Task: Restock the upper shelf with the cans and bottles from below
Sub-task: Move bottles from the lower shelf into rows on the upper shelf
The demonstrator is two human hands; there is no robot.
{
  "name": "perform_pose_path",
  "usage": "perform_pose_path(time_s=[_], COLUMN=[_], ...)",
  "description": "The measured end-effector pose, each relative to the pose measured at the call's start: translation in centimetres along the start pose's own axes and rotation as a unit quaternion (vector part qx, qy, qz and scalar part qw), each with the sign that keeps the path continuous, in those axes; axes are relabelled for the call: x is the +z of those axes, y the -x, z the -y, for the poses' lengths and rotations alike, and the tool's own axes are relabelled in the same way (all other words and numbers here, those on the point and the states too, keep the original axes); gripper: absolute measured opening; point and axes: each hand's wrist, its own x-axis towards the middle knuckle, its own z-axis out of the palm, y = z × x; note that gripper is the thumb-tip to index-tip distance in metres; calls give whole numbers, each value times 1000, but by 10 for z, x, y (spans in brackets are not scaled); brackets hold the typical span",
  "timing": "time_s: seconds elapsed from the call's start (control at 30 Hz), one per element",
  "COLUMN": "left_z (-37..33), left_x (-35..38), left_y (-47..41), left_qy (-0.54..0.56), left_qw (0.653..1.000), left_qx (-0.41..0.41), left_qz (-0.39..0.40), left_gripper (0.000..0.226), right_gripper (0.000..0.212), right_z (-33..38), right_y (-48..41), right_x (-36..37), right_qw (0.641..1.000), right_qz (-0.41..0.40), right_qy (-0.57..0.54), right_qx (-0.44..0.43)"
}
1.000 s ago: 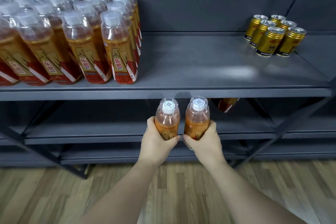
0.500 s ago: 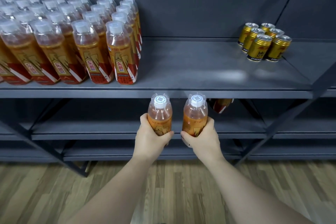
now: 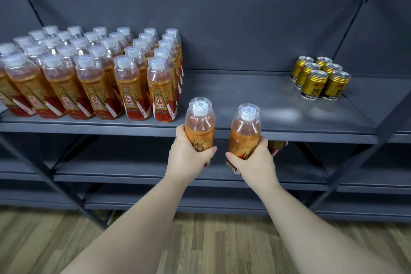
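My left hand (image 3: 191,155) grips an orange drink bottle (image 3: 200,122) with a white cap, held upright. My right hand (image 3: 251,160) grips a second, matching bottle (image 3: 245,129). Both bottles rise just in front of the upper shelf (image 3: 255,98), their caps above its front edge, right of the rows of several identical bottles (image 3: 93,73) standing on its left part. Several gold cans (image 3: 320,78) stand at the shelf's right. One more bottle (image 3: 277,147) shows partly on the lower shelf behind my right hand.
The dark grey rack has diagonal braces (image 3: 355,162) at left and right and lower shelves (image 3: 133,173) beneath. A bare stretch of the upper shelf lies between the bottles and the cans. Wooden floor (image 3: 211,240) runs below.
Both hands have lifted their bottles from in front of the lower shelf up to the upper shelf's front edge. The view has tilted upward, showing more of the rack's back panel.
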Motion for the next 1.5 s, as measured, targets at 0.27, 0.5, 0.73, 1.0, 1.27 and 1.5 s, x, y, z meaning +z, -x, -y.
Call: perform_pose_path(time_s=[0.27,0.5,0.73,1.0,1.27,1.5], left_z=[-37,-46,-53,-55,-52,-53], left_x=[-10,-13,-9,1,21,42], left_y=[-31,-71,-109,-152,-216,-284], left_qy=[-10,-6,-5,-23,-8,5], left_qw=[999,997,998,998,999,995], left_qx=[42,63,64,51,4,-44], left_qz=[-15,-33,-14,-15,-46,-94], left_gripper=[73,71,68,74,77,76], right_gripper=[70,76,72,78,78,69], right_z=[31,51,63,68,73,81], right_y=[-32,-65,-98,-142,-216,-294], right_x=[-15,-11,-3,7,28,52], right_qw=[999,997,995,995,996,998], right_qz=[-36,-68,-89,-98,-82,-52], right_qy=[-14,1,7,7,-3,-25], right_qx=[-37,-47,-37,-29,-23,-22])
